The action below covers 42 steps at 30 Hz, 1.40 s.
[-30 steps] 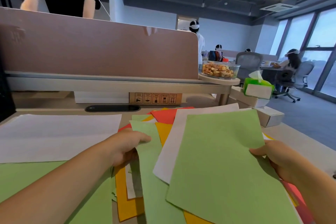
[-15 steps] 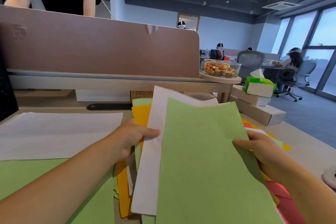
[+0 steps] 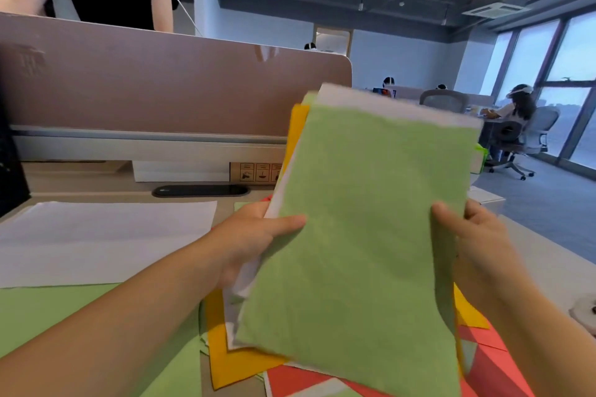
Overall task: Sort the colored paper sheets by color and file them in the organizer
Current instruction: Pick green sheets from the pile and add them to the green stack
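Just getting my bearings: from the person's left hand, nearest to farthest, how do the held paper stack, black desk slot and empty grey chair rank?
1. held paper stack, gripped by the left hand.
2. black desk slot, behind on the desk.
3. empty grey chair, far across the room.

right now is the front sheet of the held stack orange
No, the front sheet is green; an orange sheet peeks out behind it.
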Each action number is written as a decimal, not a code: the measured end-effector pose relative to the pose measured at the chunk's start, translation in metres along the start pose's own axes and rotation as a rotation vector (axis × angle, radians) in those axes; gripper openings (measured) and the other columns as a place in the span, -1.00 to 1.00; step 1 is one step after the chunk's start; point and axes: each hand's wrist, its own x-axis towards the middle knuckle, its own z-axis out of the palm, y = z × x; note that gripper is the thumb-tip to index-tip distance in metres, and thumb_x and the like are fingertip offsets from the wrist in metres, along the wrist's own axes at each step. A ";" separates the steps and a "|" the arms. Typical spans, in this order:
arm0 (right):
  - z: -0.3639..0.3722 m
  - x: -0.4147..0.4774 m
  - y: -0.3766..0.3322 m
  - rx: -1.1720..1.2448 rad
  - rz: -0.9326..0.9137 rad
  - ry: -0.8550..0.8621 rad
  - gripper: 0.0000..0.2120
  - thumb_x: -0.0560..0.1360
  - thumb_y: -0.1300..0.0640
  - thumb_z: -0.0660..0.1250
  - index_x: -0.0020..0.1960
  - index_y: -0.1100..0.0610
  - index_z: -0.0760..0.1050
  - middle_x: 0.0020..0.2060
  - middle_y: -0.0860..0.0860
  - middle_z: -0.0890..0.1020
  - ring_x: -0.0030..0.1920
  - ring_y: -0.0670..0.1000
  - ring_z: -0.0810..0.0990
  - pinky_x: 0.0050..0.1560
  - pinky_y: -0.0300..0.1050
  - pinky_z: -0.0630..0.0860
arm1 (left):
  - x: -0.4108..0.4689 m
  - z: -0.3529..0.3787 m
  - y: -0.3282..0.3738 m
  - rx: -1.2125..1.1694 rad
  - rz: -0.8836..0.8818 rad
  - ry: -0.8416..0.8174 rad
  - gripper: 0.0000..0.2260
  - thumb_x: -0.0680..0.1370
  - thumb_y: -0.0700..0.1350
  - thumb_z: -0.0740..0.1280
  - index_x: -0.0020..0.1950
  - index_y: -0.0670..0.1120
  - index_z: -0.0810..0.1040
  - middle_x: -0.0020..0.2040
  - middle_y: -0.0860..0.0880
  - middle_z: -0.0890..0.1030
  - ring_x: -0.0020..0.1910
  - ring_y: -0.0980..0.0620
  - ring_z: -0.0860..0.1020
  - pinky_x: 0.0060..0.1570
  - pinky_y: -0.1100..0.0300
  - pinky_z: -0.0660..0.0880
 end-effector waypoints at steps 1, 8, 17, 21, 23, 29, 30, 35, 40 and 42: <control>-0.001 0.000 -0.005 0.060 -0.043 -0.002 -0.83 0.57 0.21 0.19 0.04 0.14 0.56 -0.21 0.04 0.72 -0.28 0.00 0.69 -0.24 -0.05 0.63 | -0.004 0.004 0.003 0.067 0.034 0.016 -0.86 0.52 -0.18 0.38 0.06 -0.08 0.59 -0.10 -0.09 0.72 -0.19 -0.05 0.68 -0.20 0.10 0.63; -0.009 -0.007 -0.007 -0.180 -0.135 -0.166 -0.31 0.06 -0.31 0.52 0.04 0.09 0.61 -0.15 0.05 0.72 -0.22 0.02 0.69 -0.30 0.00 0.60 | -0.009 0.011 0.021 0.078 0.274 0.220 -0.79 0.49 -0.14 0.43 0.12 -0.09 0.57 -0.06 -0.03 0.70 -0.08 -0.04 0.68 -0.01 -0.03 0.60; 0.001 -0.014 -0.010 -0.111 -0.313 -0.101 -0.73 0.29 -0.06 0.47 -0.09 0.07 0.64 -0.16 0.02 0.71 -0.20 -0.07 0.67 -0.22 -0.26 0.59 | -0.008 0.002 0.026 0.099 0.272 0.171 -0.77 0.53 0.03 0.36 0.16 0.01 0.56 0.04 0.10 0.68 0.04 0.04 0.64 0.13 0.01 0.53; -0.001 -0.012 -0.011 -0.124 -0.210 -0.009 -0.91 0.48 0.24 0.33 -0.08 0.14 0.61 -0.25 0.04 0.71 -0.30 -0.02 0.67 -0.28 -0.10 0.63 | -0.018 0.003 0.035 0.065 0.395 0.174 -0.88 0.42 -0.12 0.45 -0.06 -0.09 0.64 -0.18 0.02 0.72 -0.20 0.04 0.69 -0.26 0.21 0.60; -0.003 -0.012 -0.014 -0.070 -0.129 -0.034 -0.92 0.45 0.18 0.35 -0.10 0.14 0.61 -0.29 0.05 0.70 -0.35 0.01 0.66 -0.39 -0.05 0.61 | -0.020 0.005 0.035 -0.011 0.453 0.256 -0.83 0.30 -0.09 0.52 -0.21 -0.14 0.64 -0.30 -0.02 0.70 -0.31 0.04 0.68 -0.35 0.24 0.55; -0.005 -0.002 -0.004 -0.046 0.066 -0.048 -0.74 0.21 0.17 0.46 -0.16 0.29 0.59 -0.34 0.18 0.68 -0.43 0.10 0.64 -0.39 -0.05 0.60 | -0.007 -0.006 0.025 0.097 0.027 0.065 -0.80 0.54 -0.05 0.36 0.09 -0.11 0.63 -0.07 -0.03 0.71 -0.03 -0.04 0.66 0.09 0.05 0.54; -0.006 0.001 -0.003 -0.029 0.092 -0.047 -0.67 0.17 0.17 0.48 -0.13 0.32 0.58 -0.34 0.18 0.68 -0.44 0.10 0.64 -0.41 -0.06 0.61 | -0.004 -0.010 0.022 0.183 0.002 0.050 -0.85 0.55 -0.12 0.35 0.08 -0.10 0.64 -0.07 -0.03 0.71 -0.04 -0.05 0.66 0.06 0.06 0.54; -0.006 0.003 0.006 0.009 0.246 -0.044 -0.75 0.32 0.32 0.39 -0.01 0.33 0.57 -0.16 0.21 0.70 -0.29 0.12 0.69 -0.08 0.08 0.62 | -0.006 -0.011 0.026 0.340 0.067 0.161 -0.81 0.39 -0.16 0.53 -0.02 -0.13 0.68 -0.19 0.01 0.71 -0.25 0.12 0.66 -0.23 0.25 0.57; 0.016 -0.002 0.001 0.012 0.311 -0.054 -0.74 0.35 0.29 0.42 0.03 0.29 0.55 -0.22 0.15 0.71 -0.24 0.13 0.70 -0.13 0.00 0.53 | -0.024 -0.032 0.055 0.208 0.005 0.132 -0.80 0.48 -0.08 0.44 0.05 -0.13 0.64 -0.12 -0.04 0.70 -0.21 0.02 0.64 -0.10 0.13 0.59; 0.035 -0.004 -0.008 0.025 0.339 -0.109 -0.87 0.48 0.38 0.25 0.00 0.27 0.51 -0.33 0.11 0.70 -0.26 0.11 0.67 -0.24 0.00 0.52 | -0.038 -0.053 0.064 0.226 -0.009 0.152 -0.84 0.52 -0.05 0.40 0.03 -0.10 0.63 -0.04 -0.11 0.70 -0.12 -0.08 0.64 0.04 -0.06 0.56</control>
